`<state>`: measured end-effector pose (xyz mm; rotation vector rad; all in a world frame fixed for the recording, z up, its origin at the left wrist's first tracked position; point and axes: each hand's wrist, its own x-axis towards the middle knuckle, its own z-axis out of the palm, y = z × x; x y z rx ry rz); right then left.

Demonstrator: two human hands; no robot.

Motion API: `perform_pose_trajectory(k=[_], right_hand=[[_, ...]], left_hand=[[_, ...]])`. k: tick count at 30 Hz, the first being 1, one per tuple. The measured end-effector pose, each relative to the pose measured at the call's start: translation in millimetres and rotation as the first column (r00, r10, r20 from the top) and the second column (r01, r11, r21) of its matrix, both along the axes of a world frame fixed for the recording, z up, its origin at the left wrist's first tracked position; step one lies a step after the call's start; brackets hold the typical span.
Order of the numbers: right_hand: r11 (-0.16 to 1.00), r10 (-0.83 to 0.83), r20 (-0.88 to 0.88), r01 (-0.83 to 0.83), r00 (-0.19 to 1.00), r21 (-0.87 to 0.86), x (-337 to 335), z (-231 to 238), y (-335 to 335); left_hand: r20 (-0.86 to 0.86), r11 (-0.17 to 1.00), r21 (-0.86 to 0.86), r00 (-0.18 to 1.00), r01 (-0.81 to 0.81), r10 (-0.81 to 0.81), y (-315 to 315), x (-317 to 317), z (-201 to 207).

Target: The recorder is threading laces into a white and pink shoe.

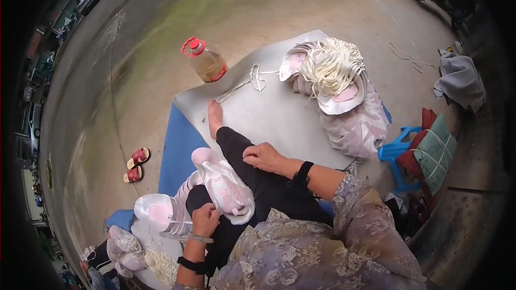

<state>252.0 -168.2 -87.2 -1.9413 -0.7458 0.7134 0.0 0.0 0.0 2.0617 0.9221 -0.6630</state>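
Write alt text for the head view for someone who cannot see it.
A seated person has a pink-and-white shoe on their lap, left hand beside it, right hand over one leg. Ahead, cream laces top more shoes on a grey sheet; a bottle stands beside it.

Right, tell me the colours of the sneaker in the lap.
The sneaker is pale pink and white, seen in the head view.

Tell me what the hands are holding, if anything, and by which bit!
I can't tell: the left hand curls beside a pink and white shoe, the right hand over black trousers; anything pinched is hidden.
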Motion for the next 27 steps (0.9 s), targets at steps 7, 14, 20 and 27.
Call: perform_pose_trajectory(k=[7,14,20,27], right_hand=[[0.624,-0.738,0.194,0.763,0.646,-0.17,166,-85,-110],[0.405,-0.68,0.558,0.878,0.475,-0.254,208,-98,-137],[0.473,-0.54,0.644,0.829,0.541,-0.299,216,-88,-127],[0.602,-0.277,0.833,0.762,0.48,-0.239,205,-71,-133]], left_hand=[[0.612,0.931,-0.077,0.72,-0.356,0.326,20,-3,14],[0.475,0.871,-0.159,0.738,-0.464,0.48,25,-15,5],[0.419,0.872,-0.145,0.77,-0.467,0.481,26,-15,-2],[0.425,0.894,-0.135,0.79,-0.427,0.442,25,-14,-1]])
